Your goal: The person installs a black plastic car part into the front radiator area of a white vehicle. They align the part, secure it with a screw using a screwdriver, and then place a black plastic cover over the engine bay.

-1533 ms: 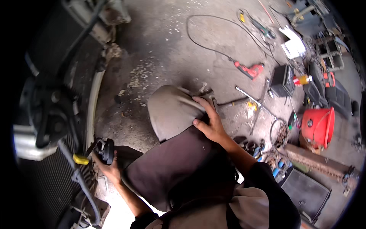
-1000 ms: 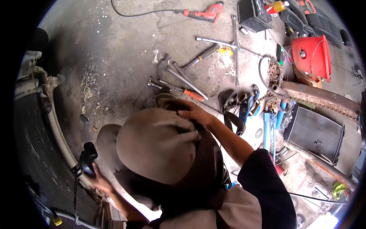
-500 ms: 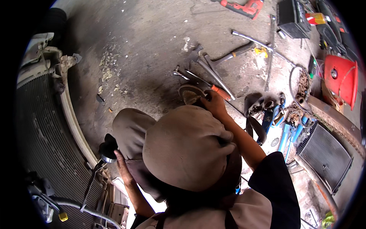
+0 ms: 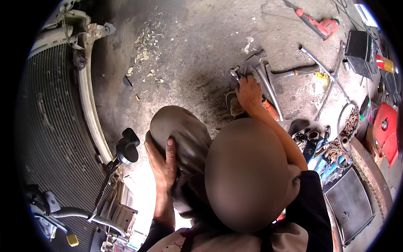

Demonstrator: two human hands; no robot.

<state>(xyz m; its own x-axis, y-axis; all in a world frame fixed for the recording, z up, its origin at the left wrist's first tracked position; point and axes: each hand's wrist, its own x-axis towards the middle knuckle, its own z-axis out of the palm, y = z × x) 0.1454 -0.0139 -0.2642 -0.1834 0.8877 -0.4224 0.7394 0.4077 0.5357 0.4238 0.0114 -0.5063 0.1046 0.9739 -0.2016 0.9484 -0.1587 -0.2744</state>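
left hand on knee, right hand on pliers

A large radiator with fine fins lies at the left on the concrete floor, and a black knob stands just beside its pale frame. A red power drill lies at the top right. Near it stands a black box. A red container sits at the right edge. A smaller dark radiator lies at the lower right.
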